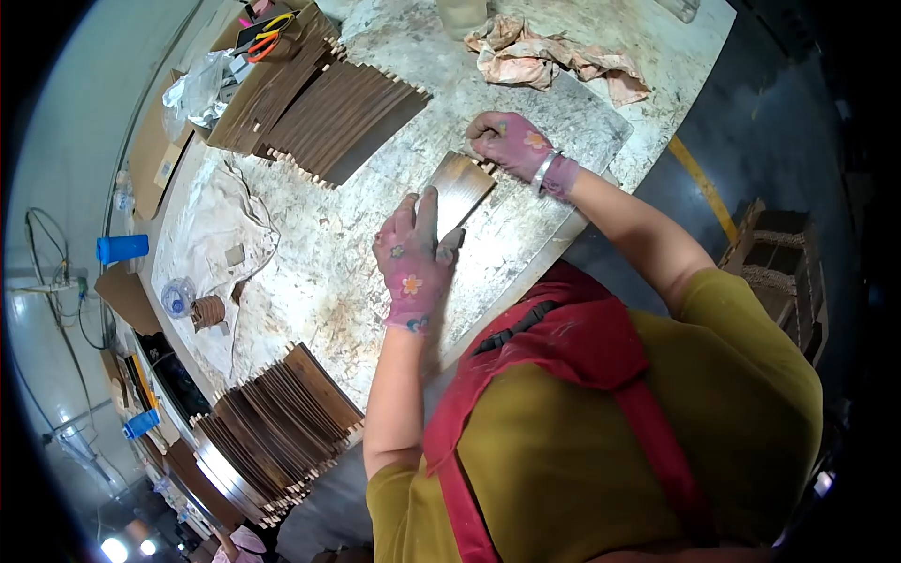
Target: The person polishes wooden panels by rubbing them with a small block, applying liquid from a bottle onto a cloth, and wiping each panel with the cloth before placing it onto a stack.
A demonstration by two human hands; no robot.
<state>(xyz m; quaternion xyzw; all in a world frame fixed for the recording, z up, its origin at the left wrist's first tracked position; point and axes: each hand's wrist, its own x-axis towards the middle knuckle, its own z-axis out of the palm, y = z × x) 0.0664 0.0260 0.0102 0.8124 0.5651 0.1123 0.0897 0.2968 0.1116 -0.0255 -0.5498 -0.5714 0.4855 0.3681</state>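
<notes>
A short brown wooden slat (pixel 462 188) with small pale pegs at its end lies on the worn white tabletop (pixel 328 281). My left hand (pixel 413 249), in a pink flowered glove, rests on the slat's near left end with its fingers spread. At the pegged far end is my right hand (pixel 516 145), gloved alike, its fingers curled together; whatever they pinch is hidden. Beyond my left hand, a row of dark slats (pixel 347 117) with pale pegs is stacked at the upper left. A second row of slats (pixel 277 418) stands at the lower left.
Crumpled stained cloth (pixel 554 61) lies at the table's far side, near a grey plate (pixel 587 117). To the left are a white cloth (pixel 221 225), a blue cup (pixel 122 248), a plastic bottle (pixel 177 297) and orange-handled scissors (pixel 267 42). A cardboard box (pixel 779 272) stands at right.
</notes>
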